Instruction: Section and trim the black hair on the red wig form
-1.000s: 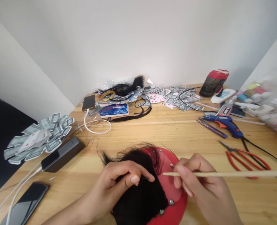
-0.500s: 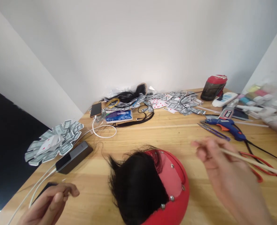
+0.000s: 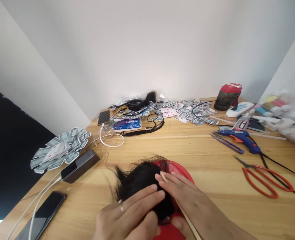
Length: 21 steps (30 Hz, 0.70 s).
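A red dome-shaped form sits on the wooden table near the front edge, with a tuft of black hair draped over it. My left hand lies on the hair with fingers stretched flat, a ring on one finger. My right hand rests flat on the hair and the red dome beside it, with a thin wooden stick held under its fingers, the tip pointing up toward the hair.
Red scissors, a blue glue gun and purple snips lie to the right. A power bank and phone sit left, with cables. Playing cards, a fanned card piece, more hair and a red-lidded container stand at the back.
Both hands had pulled away from the hair half a second ago; now both lie flat on it again. The stick has swung from pointing right to lying under my right hand.
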Each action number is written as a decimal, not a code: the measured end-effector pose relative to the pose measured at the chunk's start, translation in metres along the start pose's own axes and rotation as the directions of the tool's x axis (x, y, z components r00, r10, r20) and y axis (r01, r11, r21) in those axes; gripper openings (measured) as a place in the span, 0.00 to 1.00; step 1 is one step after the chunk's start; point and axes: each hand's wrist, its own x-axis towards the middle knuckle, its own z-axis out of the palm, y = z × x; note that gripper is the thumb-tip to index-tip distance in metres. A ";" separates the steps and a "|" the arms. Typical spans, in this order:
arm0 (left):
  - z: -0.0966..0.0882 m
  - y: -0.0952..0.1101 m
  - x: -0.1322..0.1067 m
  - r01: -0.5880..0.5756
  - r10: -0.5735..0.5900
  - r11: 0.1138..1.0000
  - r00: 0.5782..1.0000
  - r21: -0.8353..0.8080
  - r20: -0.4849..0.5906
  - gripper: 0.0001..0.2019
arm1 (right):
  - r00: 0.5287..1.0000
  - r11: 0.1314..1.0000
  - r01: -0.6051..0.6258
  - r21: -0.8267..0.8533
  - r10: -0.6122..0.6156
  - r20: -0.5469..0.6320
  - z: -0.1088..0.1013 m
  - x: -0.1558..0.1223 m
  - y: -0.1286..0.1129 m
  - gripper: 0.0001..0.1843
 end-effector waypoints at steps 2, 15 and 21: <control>0.011 -0.004 0.010 -0.046 0.046 0.999 0.999 -0.006 0.000 0.11 | 0.999 0.999 0.050 -0.010 -0.050 0.004 0.002 -0.003 0.015 0.46; 0.029 -0.017 0.003 0.116 -0.114 0.993 0.992 0.025 -0.050 0.08 | 0.941 0.957 -0.253 0.143 0.208 0.268 -0.016 0.035 0.061 0.25; 0.029 -0.019 -0.009 0.158 -0.158 0.986 0.987 0.048 0.005 0.09 | 0.865 0.818 -0.454 0.354 0.310 0.394 -0.017 0.048 0.084 0.25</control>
